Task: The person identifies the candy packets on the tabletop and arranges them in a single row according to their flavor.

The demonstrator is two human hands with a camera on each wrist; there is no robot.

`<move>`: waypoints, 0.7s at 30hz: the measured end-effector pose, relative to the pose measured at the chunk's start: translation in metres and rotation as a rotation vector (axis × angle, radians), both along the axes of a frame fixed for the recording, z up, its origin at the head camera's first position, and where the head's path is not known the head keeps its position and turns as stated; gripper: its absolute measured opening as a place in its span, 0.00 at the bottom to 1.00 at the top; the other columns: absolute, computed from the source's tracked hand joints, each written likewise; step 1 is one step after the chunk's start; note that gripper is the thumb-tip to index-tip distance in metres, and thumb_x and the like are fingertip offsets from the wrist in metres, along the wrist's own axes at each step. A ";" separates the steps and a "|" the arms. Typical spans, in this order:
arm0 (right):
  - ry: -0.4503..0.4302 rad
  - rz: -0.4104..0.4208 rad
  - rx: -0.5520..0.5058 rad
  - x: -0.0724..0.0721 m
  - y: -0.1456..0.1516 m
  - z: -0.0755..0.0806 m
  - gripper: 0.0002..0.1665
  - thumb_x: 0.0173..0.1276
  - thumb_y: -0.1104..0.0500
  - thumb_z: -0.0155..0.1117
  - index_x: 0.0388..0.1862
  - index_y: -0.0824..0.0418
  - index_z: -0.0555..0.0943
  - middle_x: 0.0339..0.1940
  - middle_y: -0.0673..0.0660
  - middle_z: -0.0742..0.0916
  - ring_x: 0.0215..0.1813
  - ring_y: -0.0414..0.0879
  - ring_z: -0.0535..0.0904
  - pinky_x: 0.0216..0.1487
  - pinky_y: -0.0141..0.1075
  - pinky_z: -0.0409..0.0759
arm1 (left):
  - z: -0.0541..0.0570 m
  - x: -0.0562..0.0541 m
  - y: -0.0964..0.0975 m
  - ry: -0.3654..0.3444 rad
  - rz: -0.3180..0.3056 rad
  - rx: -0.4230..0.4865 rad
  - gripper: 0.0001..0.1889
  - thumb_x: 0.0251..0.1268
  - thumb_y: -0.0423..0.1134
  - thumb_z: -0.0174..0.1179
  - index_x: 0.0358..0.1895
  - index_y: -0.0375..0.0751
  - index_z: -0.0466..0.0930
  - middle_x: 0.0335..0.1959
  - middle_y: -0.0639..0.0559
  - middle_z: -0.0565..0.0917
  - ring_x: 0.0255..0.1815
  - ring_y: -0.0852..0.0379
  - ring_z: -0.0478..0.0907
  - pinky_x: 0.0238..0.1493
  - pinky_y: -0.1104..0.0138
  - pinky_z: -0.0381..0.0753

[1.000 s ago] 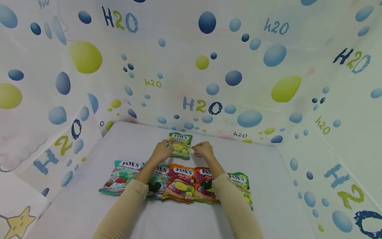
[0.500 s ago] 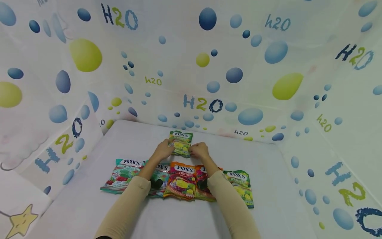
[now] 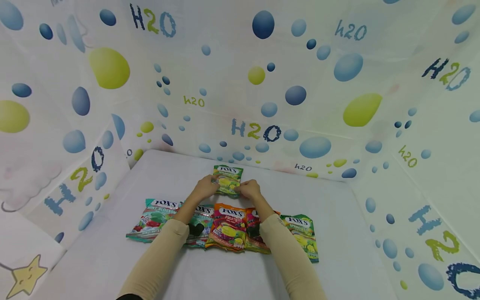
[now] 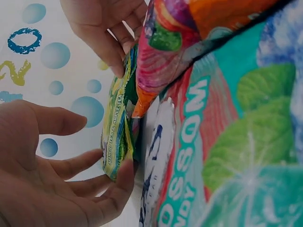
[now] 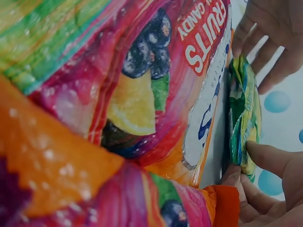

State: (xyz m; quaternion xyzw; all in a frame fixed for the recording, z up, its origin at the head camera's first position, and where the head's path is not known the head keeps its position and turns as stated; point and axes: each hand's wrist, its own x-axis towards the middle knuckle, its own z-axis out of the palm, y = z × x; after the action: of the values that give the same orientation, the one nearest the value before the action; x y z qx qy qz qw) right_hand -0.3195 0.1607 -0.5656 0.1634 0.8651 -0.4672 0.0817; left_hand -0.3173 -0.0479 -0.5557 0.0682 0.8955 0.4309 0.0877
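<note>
A green FOX'S candy bag [image 3: 229, 177] lies by itself on the white table, farther away than a row of other candy bags. My left hand [image 3: 204, 188] is at its left edge; in the left wrist view the fingertips touch the green bag [image 4: 116, 127], while the thumb stands apart from its face. At the lower right corner, my right hand [image 3: 250, 190] pinches the bag. The right wrist view has the right thumb [image 5: 270, 158] on the bag's face and fingers beneath it. Parts of both hands' fingers are hidden in the head view.
Nearer me are a teal mint candy bag [image 3: 153, 223], another teal bag [image 3: 202, 233], two orange fruit bags [image 3: 227, 229] and another green bag [image 3: 305, 239]. My forearms pass over this row. Patterned white walls [image 3: 225, 62] enclose the table [image 3: 348, 258].
My right hand has moved left from beside the far green bag and now pinches its lower right corner. My left hand stays at the left edge, and the row has not shifted.
</note>
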 end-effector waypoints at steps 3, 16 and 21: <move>-0.005 0.002 -0.004 0.000 0.000 0.000 0.22 0.63 0.52 0.79 0.51 0.65 0.89 0.41 0.57 0.88 0.39 0.47 0.82 0.39 0.37 0.79 | -0.003 -0.002 -0.001 0.011 -0.004 0.002 0.27 0.74 0.43 0.55 0.69 0.29 0.73 0.70 0.31 0.74 0.56 0.38 0.78 0.52 0.50 0.79; 0.030 -0.006 0.026 0.002 -0.003 0.002 0.22 0.63 0.52 0.79 0.51 0.64 0.89 0.44 0.57 0.88 0.42 0.49 0.80 0.44 0.40 0.78 | -0.003 -0.002 -0.004 0.012 0.007 0.033 0.26 0.76 0.44 0.54 0.70 0.33 0.75 0.69 0.32 0.76 0.54 0.39 0.78 0.55 0.47 0.78; 0.052 -0.016 0.002 0.002 -0.003 0.001 0.22 0.63 0.52 0.79 0.51 0.63 0.89 0.43 0.57 0.88 0.40 0.48 0.80 0.42 0.39 0.78 | -0.003 0.000 -0.005 0.014 0.033 0.056 0.25 0.76 0.44 0.54 0.69 0.34 0.76 0.67 0.32 0.78 0.48 0.41 0.80 0.51 0.49 0.79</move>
State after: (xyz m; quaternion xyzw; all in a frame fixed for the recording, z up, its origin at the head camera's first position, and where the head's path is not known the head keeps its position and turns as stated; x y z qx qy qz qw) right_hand -0.3176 0.1572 -0.5646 0.1579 0.8662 -0.4709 0.0552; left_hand -0.3176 -0.0525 -0.5588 0.0587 0.8849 0.4565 0.0721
